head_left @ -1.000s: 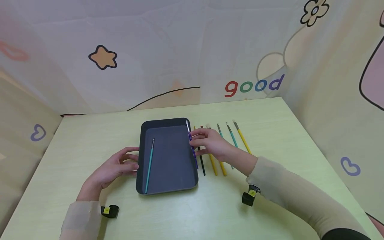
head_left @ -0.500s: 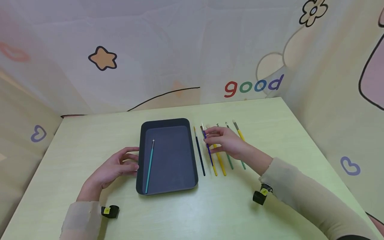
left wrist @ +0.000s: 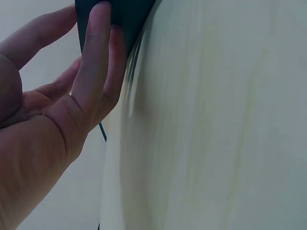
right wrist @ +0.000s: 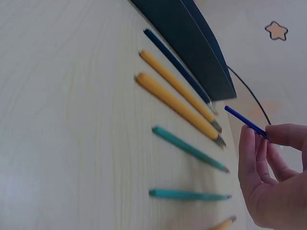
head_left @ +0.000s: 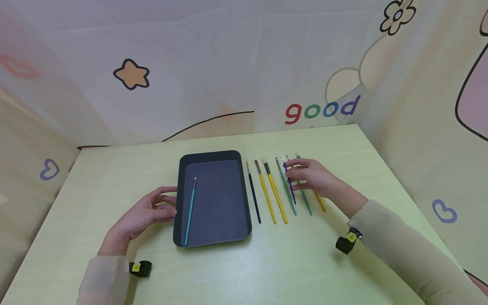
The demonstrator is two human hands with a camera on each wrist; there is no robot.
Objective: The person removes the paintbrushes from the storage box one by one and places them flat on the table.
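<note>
A purple-blue paintbrush [head_left: 289,181] is pinched between the thumb and fingers of my right hand [head_left: 313,176], above the teal brushes on the table. In the right wrist view its blue handle [right wrist: 245,120] sticks out past the fingertips. My left hand [head_left: 146,214] touches the left side of the dark grey tray [head_left: 213,242]; in the left wrist view the fingers [left wrist: 98,48] lie against its outer wall. Inside the tray lies one teal paintbrush [head_left: 189,212].
Right of the tray lie a dark navy brush [head_left: 253,195], a thin yellow brush [head_left: 267,197], a thicker yellow one [head_left: 277,195] and two teal ones, the nearer at left [head_left: 286,189]. Another yellow brush [head_left: 320,202] is partly behind the right hand. A printed cloth [head_left: 213,63] hangs behind the table.
My right hand has moved to the right with the purple-blue paintbrush, from the tray's right rim across the row of brushes. The left hand and the tray have stayed in place.
</note>
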